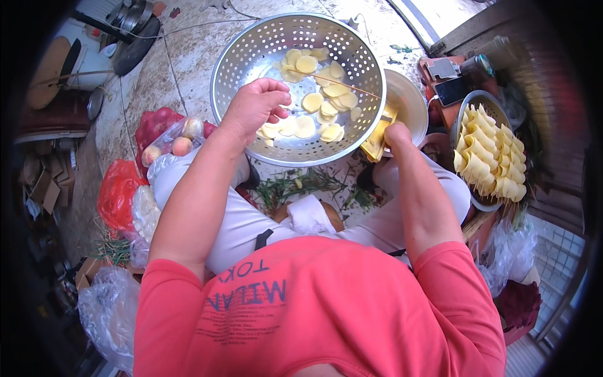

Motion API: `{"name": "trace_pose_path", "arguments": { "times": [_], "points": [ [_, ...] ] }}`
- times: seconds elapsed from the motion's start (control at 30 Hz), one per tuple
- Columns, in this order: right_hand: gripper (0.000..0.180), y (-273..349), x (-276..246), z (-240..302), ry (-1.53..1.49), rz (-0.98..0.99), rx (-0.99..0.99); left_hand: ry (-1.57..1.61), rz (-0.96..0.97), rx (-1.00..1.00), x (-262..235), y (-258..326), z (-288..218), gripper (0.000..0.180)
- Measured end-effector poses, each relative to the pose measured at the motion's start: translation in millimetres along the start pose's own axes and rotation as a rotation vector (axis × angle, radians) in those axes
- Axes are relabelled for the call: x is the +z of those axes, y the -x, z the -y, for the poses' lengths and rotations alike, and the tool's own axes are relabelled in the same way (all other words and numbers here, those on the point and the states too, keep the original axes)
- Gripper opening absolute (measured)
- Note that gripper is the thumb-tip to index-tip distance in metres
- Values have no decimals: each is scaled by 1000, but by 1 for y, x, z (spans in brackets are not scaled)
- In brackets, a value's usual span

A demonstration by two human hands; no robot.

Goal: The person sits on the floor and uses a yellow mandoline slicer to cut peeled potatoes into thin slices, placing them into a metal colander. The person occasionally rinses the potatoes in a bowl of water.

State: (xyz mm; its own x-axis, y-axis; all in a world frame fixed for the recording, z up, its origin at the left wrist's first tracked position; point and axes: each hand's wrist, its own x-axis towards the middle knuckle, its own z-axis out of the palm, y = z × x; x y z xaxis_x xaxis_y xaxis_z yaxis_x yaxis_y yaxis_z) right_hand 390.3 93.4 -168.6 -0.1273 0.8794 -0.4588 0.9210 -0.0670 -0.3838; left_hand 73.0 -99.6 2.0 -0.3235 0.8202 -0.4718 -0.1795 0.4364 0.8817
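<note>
A large metal colander [355, 47] full of small holes holds pale yellow potato slices [306, 64], loosely scattered. A thin wooden skewer [339, 82] lies slantwise over the slices. My left hand [260, 105] is above the colander's left part, its fingers curled in with the thumb close to them; what they hold, if anything, is hidden. At the colander's right rim my right hand [397, 134] is closed on a flat, shiny yellow object [379, 137], whose kind I cannot make out. Just beyond that hand stands a pale round basin [418, 107], partly behind the colander.
At right, a metal bowl [460, 116] holds rows of skewered, folded potato slices [491, 151]. A phone [452, 92] and jar [482, 65] rest on a reddish surface. Peaches in plastic [182, 146] and a red bag [119, 195] lie left. Green scraps [295, 188] litter the floor.
</note>
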Motion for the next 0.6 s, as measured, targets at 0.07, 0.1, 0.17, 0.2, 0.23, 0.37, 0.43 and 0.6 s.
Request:
{"name": "trace_pose_path", "arguments": {
  "times": [0.07, 0.1, 0.17, 0.2, 0.23, 0.37, 0.43, 0.6],
  "points": [
    [22, 1, -8, 13, -185, 188, 228, 7, -13, 7, -4, 10, 1, 21],
    [20, 3, -9, 14, -245, 177, 249, 10, -17, 13, -2, 14, 0, 21],
    [17, 6, -11, 11, -366, 156, 290, 21, 5, 7, 5, 23, -5, 21],
    [17, 10, -11, 10, -429, 149, 312, 25, 34, 3, 11, 31, -8, 21],
    [19, 12, -14, 9, -480, 98, 318, 28, 63, -1, 17, 39, -10, 21],
    [23, 10, -30, -5, -394, 32, 265, -66, 322, -194, 60, 75, 7, 32],
    [21, 14, -37, -4, -461, 33, 293, -100, 447, -323, 88, 86, 27, 59],
    [15, 52, -64, 9, -435, 29, 277, 359, 319, -183, 153, 82, 43, 70]
  ]
}}
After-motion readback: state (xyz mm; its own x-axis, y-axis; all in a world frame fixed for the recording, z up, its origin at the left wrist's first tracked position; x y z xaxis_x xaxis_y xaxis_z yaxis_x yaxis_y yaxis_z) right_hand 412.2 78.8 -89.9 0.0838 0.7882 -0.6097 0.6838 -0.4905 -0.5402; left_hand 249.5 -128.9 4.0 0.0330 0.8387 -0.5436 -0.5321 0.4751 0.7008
